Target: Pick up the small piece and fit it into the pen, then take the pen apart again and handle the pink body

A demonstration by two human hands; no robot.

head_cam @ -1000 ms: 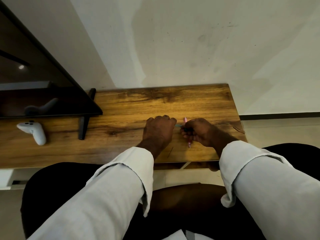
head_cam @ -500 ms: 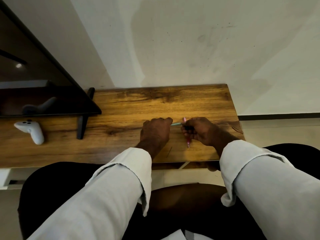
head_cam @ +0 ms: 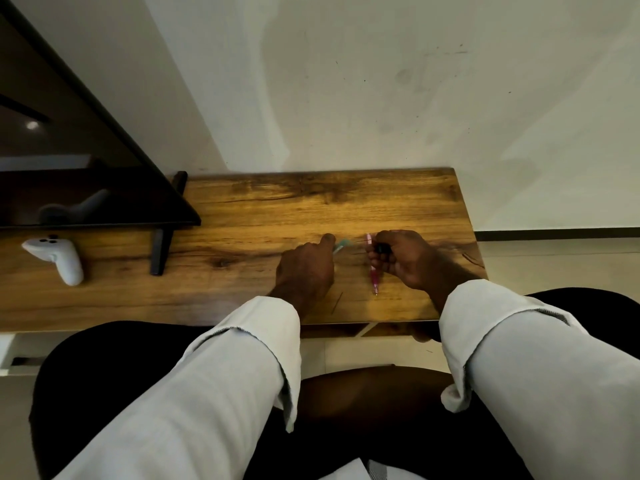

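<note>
Pink pen (head_cam: 373, 271) pinched in the curled right hand (head_cam: 405, 259), tip toward the near tabletop (head_cam: 242, 209) edge, upper barrel partly hidden behind fingers and a small black piece (head_cam: 382, 248), hard to identify. Teal pen (head_cam: 341, 244) gripped by the curled left hand (head_cam: 306, 271), mostly hidden, only one end showing. White controller (head_cam: 57, 258) far left of the left hand, beside a dark monitor (head_cam: 69, 188) cut off by the frame.

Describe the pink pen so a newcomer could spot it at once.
Start at the wooden desk and go to its right end, where the right hand grips the pink pen. It points toward the near edge; the left hand holds a teal pen instead.
</note>
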